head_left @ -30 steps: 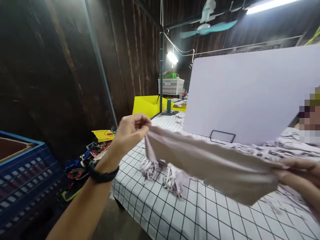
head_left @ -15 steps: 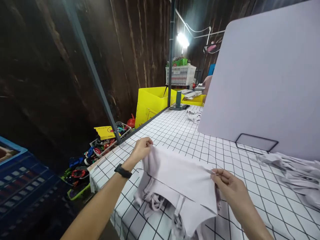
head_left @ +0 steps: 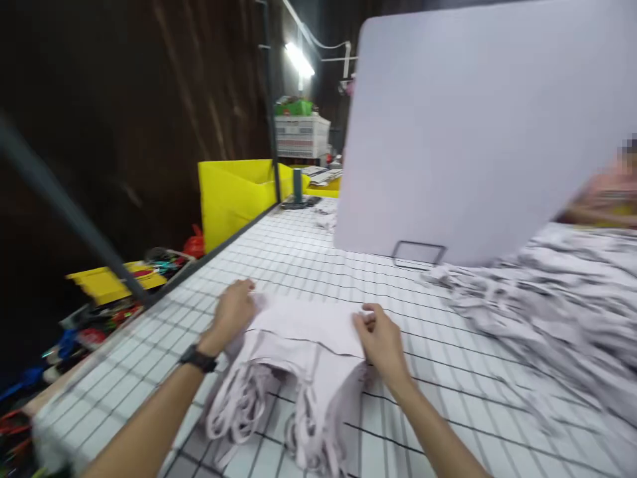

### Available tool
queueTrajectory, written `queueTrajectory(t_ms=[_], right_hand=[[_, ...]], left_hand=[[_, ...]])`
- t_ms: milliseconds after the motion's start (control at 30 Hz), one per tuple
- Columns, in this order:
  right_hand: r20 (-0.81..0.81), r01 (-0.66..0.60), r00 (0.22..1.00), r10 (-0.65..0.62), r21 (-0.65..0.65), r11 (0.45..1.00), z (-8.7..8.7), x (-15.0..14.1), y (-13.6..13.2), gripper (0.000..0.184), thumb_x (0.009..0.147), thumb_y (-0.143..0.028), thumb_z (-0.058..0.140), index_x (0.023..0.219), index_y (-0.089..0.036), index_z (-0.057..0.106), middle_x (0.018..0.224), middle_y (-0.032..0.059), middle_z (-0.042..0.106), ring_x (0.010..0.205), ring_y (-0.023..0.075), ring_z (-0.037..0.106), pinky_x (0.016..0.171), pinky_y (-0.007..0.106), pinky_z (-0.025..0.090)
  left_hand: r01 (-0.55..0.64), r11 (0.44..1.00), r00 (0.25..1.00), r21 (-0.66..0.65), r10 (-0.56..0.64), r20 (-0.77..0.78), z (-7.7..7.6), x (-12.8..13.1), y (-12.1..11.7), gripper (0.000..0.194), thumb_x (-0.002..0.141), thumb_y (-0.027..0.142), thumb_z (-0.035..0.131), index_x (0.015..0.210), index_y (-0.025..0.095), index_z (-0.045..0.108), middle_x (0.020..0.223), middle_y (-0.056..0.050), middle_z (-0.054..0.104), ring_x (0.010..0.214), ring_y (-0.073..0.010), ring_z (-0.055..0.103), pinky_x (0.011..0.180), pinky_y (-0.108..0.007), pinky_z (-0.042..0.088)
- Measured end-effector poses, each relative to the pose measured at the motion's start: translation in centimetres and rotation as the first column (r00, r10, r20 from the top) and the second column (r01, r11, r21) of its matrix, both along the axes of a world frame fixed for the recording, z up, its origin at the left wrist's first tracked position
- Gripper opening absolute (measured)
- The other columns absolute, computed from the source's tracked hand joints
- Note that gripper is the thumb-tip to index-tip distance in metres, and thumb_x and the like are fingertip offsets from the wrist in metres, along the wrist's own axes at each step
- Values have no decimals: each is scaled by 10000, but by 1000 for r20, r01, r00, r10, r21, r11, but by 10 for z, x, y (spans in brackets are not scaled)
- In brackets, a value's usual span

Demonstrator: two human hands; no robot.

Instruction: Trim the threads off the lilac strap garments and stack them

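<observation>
we find our left hand (head_left: 233,315) and right hand (head_left: 383,342) pinching the pale cloth (head_left: 308,322), laid over straps (head_left: 311,428); the heap (head_left: 542,299) lies unstacked.

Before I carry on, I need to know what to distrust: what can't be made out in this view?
All in the head view:
Left hand and right hand: exact fingertip grip, blurred.
Cloth bundle between them: layer count, hidden by its top piece.
Cloth heap: far right part, cut off by the right edge.
Pale board: whatever is behind, hidden by it.
</observation>
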State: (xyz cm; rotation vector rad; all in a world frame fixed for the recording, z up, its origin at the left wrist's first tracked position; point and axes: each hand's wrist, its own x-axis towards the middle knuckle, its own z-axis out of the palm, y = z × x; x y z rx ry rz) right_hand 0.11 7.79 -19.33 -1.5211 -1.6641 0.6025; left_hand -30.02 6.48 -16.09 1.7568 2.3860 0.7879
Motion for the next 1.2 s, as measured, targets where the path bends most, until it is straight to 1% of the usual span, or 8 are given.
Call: queueTrajectory(t_ms=[233,400,567,733,867,933,1100,1200], right_hand=[[191,184,960,-206,128,975,6,123,-5,226,974,-332,525,888,-199,687,965,95,716,814,226,691,756,350,555],[301,418,837,-457,187,889,23,220,38,262,986,-328,640,1189,-164,660,1261,111,645,1121,264,634,965,488,521],[322,416,834,-448,167,894,39,241,64,292,985,-342,659,1227,-177,654,1272,96,652,1098,243,655,940,473,550],[243,315,900,-361,207,926,75,258,27,222,939,-345,650,910,-168,780,1026,102,750,957,256,698,859,420,567],[187,213,946,-263,251,944,110,262,-36,335,875,-517,643,824,-239,823,1048,91,759,961,299,693,773,417,577],[119,13,992,-34,175,984,117,250,-74,363,866,-551,655,742,-247,811,976,94,753,894,288,688,714,402,576],[-5,-407,913,409,-96,908,89,202,-147,229,911,-360,690,734,-249,783,948,51,742,925,224,684,827,338,551],[-62,-508,860,506,-188,841,67,205,-152,152,871,-364,744,793,-244,795,874,35,767,860,217,715,785,303,560]], left_hand=[[135,909,986,395,-85,-143,27,30,-37,216,914,350,472,1077,325,612,1158,-43,659,1181,-403,579,1009,-634,471],[342,780,928,524,-368,-59,31,113,-59,176,907,350,580,1053,356,679,1132,-18,679,1116,-318,626,859,-498,597],[615,643,723,456,-691,-1,20,212,-54,224,941,210,509,1050,268,696,1098,-66,699,1061,-267,646,894,-473,595],[729,594,562,341,-803,197,26,278,-51,228,928,164,481,1023,233,677,1075,-89,687,1058,-269,620,900,-454,553],[729,631,500,264,-755,423,32,313,-41,164,881,188,548,973,221,680,1034,-86,702,1032,-275,621,949,-465,508],[718,662,451,215,-677,581,32,330,-35,120,895,258,576,933,199,674,1009,-94,703,998,-265,632,931,-441,512],[775,632,95,22,-151,984,23,375,-19,363,919,499,625,987,144,601,1025,-115,680,747,-162,662,721,-328,553],[818,575,105,-33,-92,990,16,389,-18,323,936,439,617,914,117,616,681,-10,612,437,-54,402,492,-225,384]])
